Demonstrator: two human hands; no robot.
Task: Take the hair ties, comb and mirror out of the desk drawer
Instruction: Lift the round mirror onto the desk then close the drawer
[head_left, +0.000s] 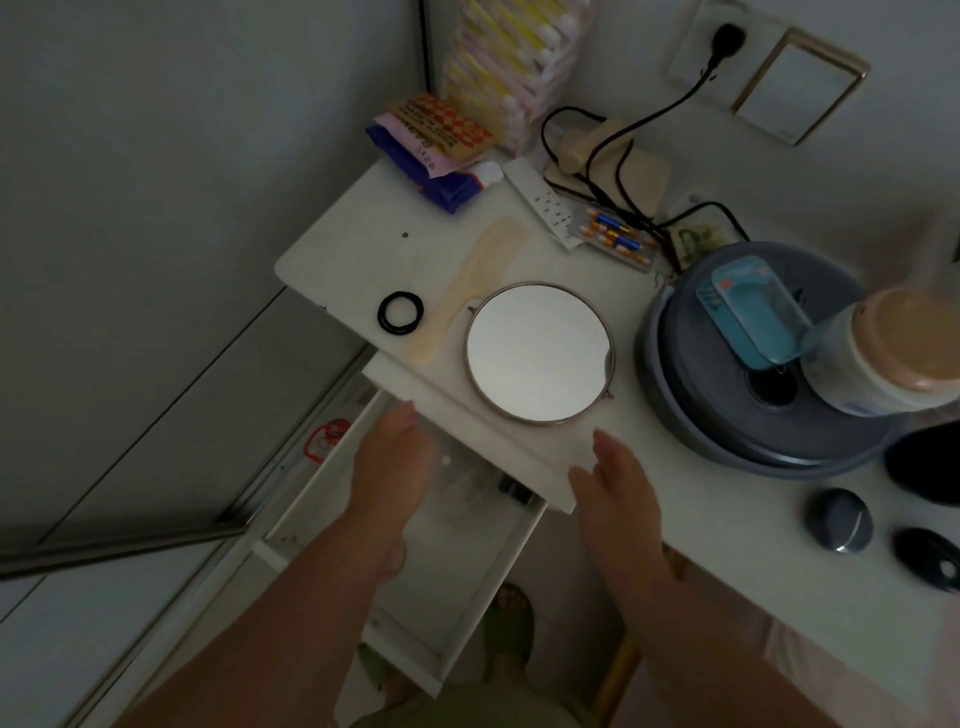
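Black hair ties (400, 312) lie on the white desk top (358, 244) near its left front corner. A cream comb (475, 291) lies beside them, to their right. The round metal-rimmed mirror (537, 351) lies flat on the desk, right of the comb. The white drawer (405, 597) stands pulled out below the desk edge. My left hand (389, 467) reaches into the drawer, its fingertips at the desk's front edge. My right hand (613, 488) hovers over the desk edge just below the mirror, fingers apart and holding nothing.
A grey round appliance (737, 410) with a blue case and a jar on top stands right of the mirror. Pill blister packs (615, 236), a power strip, cables and snack packets crowd the back. Small clear items and a dark object (511, 488) lie in the drawer.
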